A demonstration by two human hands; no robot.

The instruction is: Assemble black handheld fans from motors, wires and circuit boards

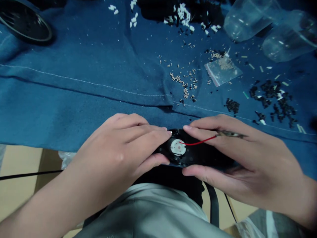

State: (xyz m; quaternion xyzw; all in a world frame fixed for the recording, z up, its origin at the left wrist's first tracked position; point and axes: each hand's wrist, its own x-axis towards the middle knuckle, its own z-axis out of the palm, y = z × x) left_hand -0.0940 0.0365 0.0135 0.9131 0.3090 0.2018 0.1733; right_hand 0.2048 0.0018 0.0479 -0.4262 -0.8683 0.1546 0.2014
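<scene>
Between my two hands lies a black plastic housing (198, 155) at the near edge of the blue cloth. A round whitish motor end (178, 147) sits in it, and a red wire (198, 143) runs from there to a small circuit board (231, 134) resting over my right hand's fingers. My left hand (123, 148) grips the housing's left end, fingers on the far side and thumb on the near side. On the other end, my right hand (237, 158) holds it the same way. The housing's outer ends are hidden under my palms.
Loose screws (185, 89) lie scattered ahead on the blue cloth (86, 59). A small clear bag (223, 71), black plastic parts (274, 99) and white pieces (183, 15) lie farther off. Transparent containers (289, 36) stand far right; a round black object (24, 21) is far left.
</scene>
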